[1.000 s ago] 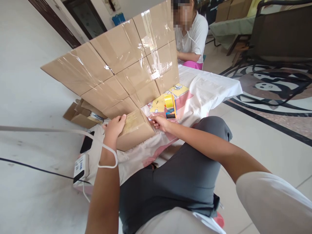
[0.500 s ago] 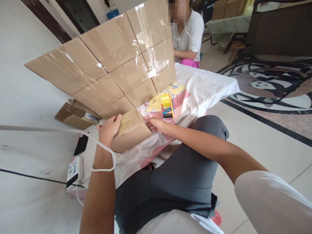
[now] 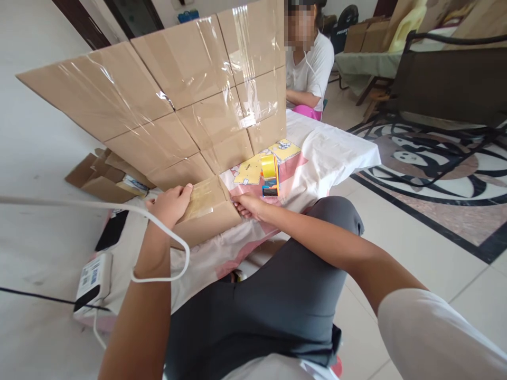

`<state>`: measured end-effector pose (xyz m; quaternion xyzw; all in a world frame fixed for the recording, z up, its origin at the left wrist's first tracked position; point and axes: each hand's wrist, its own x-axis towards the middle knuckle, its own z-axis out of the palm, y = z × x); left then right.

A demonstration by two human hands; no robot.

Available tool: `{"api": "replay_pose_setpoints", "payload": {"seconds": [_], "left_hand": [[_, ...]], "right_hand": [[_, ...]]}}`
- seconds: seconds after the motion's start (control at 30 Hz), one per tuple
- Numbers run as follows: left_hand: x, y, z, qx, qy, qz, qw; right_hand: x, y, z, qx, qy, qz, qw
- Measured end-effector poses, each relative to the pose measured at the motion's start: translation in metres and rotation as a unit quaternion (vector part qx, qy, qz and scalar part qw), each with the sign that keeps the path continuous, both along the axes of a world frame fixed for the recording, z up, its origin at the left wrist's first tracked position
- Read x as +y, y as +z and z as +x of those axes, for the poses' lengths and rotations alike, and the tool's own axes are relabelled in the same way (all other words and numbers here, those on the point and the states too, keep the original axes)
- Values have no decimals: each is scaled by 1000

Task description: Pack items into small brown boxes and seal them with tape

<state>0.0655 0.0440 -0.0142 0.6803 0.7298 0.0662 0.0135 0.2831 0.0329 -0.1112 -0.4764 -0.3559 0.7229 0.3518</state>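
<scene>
A cardboard box (image 3: 208,224) lies on the cloth-covered table in front of me, with clear tape along its top. My left hand (image 3: 171,205) grips its left end, thumb on the top face and the other fingers mostly hidden behind. At the box's right end, the fingers of my right hand (image 3: 247,206) are curled in a pinch by the edge; whatever is between them is too small to make out. A tape dispenser (image 3: 271,177) with a yellow roll stands just beyond my right hand.
Stacked, taped cardboard boxes (image 3: 182,95) form a wall behind the box. Opened cartons (image 3: 101,177), a black phone (image 3: 113,230) and a white device (image 3: 93,282) sit at left. A white cable (image 3: 158,227) crosses my left forearm. Another person (image 3: 312,63) sits across the table (image 3: 336,137).
My view has shifted slightly, so the table and boxes sit a little differently in it. Both hands keep about the same hold at the box's two ends.
</scene>
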Motion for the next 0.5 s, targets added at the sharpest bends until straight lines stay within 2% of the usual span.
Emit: {"api": "replay_pose_setpoints", "payload": {"seconds": [0.1,0.27,0.43,0.5], "left_hand": [[-1,1,1,12,-1,-13,1000],[-1,0,1,19,-11,-19,1000],[-1,-2,-1,20,-24,-16,999],[-1,-1,-1,18,-23,-20,999]], "right_hand": [[-6,3,1,-51,-30,20,998],[-24,8,-4,-97,-138,127,977],[-31,10,-3,-107,-87,161,977],[-32,10,-2,-108,-99,168,975]]}}
